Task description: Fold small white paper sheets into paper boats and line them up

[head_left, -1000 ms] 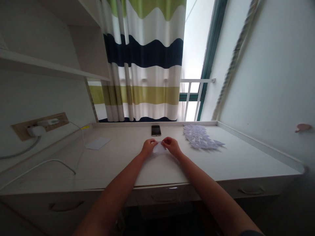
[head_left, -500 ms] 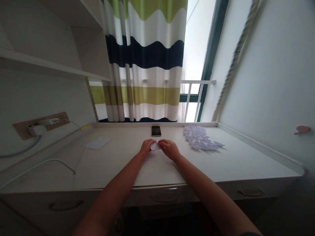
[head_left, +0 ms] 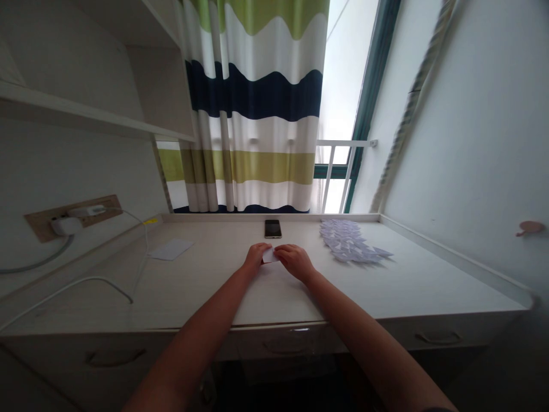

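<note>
A small piece of white paper (head_left: 269,256) is held between both hands, over the middle of the desk (head_left: 206,286). My left hand (head_left: 256,255) grips its left side with the fingers closed. On the right side my right hand (head_left: 295,258) pinches it, fingers bent over the edge. Part of the paper is hidden under the fingers. Just beyond the hands lies a dark phone (head_left: 273,229). To the right spreads a pile of folded white paper pieces (head_left: 349,241), several of them overlapping.
Flat white paper sheets (head_left: 171,249) lie at the left. A white cable (head_left: 98,279) runs over the desk's left side from plugs in a wall socket (head_left: 72,217). A raised rim borders the back and right edges. Shelves (head_left: 94,117) overhang the left; a striped curtain (head_left: 257,137) hangs behind.
Both hands stay in nearly the same place. The right fingers have shifted slightly left over the paper, whose visible shape looks a little different. The view has moved very slightly.
</note>
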Demonstrator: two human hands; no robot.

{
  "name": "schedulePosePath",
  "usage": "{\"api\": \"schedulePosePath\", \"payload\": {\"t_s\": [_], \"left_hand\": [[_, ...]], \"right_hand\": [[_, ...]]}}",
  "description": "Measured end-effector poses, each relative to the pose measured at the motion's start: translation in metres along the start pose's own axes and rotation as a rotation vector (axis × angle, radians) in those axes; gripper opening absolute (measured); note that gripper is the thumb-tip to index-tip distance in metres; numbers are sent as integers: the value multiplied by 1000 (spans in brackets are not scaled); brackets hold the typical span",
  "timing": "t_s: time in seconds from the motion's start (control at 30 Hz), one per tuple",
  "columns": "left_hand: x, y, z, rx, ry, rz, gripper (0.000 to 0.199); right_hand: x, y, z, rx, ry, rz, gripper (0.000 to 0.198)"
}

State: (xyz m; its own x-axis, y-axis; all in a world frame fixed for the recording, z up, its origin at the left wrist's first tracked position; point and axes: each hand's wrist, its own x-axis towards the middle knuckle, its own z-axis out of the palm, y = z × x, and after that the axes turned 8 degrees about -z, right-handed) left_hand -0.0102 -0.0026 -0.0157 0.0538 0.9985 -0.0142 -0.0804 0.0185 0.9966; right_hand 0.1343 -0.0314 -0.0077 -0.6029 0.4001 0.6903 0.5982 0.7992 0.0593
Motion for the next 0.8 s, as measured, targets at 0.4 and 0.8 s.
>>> {"api": "schedulePosePath", "payload": {"t_s": [0.4, 0.8], "left_hand": [[-7, 8, 1, -136, -73, -69, 17], [-5, 7, -3, -124, -150, 30, 33]], "right_hand": [[-1, -1, -2, -7, 13, -14, 24], [-4, 7, 4, 246, 214, 168, 24]]}}
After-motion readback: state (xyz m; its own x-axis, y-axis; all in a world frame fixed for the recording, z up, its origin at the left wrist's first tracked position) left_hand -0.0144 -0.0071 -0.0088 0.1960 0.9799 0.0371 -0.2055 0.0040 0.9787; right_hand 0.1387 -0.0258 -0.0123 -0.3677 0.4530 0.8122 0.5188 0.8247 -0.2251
